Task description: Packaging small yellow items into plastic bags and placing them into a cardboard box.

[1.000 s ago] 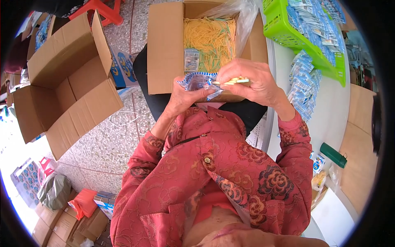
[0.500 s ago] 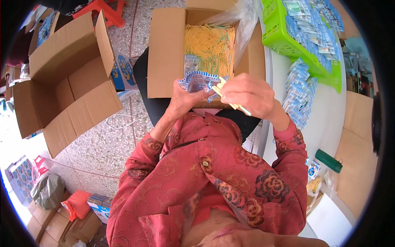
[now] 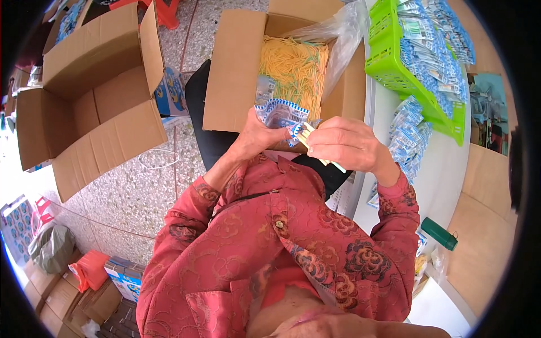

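Observation:
My left hand (image 3: 260, 135) is closed on the lower part of a clear plastic bag (image 3: 280, 114) with a blue-and-white checked edge, its mouth spread apart. Just right of it, my right hand (image 3: 346, 143) pinches a small bunch of thin pale-yellow sticks (image 3: 307, 134). Their upper ends touch the bag's right edge by my left thumb; whether any are inside it I cannot tell. Beyond both hands, an open cardboard box (image 3: 234, 73) holds a heap of loose yellow and greenish sticks (image 3: 296, 59).
A white table (image 3: 445, 152) on the right bears a green basket (image 3: 389, 50) of filled blue-and-white packets, a pile of packets (image 3: 407, 132) and a green bottle (image 3: 439, 234). Left stands an open carton (image 3: 101, 96) on the speckled floor. A clear plastic liner (image 3: 346, 45) drapes over the stick box.
The view has shifted slightly. My right hand still pinches the sticks close to the bag's edge, and my left hand keeps its hold on the bag.

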Action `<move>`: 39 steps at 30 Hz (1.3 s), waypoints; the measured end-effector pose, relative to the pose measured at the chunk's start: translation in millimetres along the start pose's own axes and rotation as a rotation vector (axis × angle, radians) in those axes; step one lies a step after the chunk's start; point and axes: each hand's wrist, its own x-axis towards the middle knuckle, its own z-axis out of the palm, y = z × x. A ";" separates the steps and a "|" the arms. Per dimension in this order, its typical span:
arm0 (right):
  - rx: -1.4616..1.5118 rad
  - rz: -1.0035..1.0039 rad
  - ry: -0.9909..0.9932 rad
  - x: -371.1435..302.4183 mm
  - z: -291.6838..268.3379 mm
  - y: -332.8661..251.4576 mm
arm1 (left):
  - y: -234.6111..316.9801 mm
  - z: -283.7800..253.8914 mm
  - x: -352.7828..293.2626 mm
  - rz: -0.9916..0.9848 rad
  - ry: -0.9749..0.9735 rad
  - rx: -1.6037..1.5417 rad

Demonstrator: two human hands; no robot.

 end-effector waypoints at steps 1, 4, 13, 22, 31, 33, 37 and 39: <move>0.003 -0.004 -0.017 0.9 -0.1 -0.2 | -0.4 -1.1 0.0 -0.014 -0.016 -0.004; 0.007 -0.018 -0.035 0.6 0.5 0.9 | -1.5 -2.1 1.3 -0.031 -0.036 -0.025; 0.062 0.082 0.051 -0.6 0.8 1.6 | -0.3 -1.7 2.0 -0.033 -0.053 -0.151; 0.526 0.523 0.158 -2.3 -2.9 7.5 | 0.6 -2.4 1.4 -0.082 -0.013 -0.030; 1.024 1.040 0.350 -4.3 -10.8 18.3 | -2.9 -3.8 1.8 -0.136 -0.038 0.091; 1.081 1.113 0.345 -5.6 -11.0 19.9 | -3.2 -3.5 2.0 -0.129 -0.037 0.078; 1.104 1.157 0.288 -9.6 -8.6 22.4 | -1.3 -3.6 1.9 -0.124 -0.068 0.091; 1.091 1.153 0.272 -11.2 -6.8 22.8 | -1.2 -3.4 1.8 -0.121 -0.075 0.103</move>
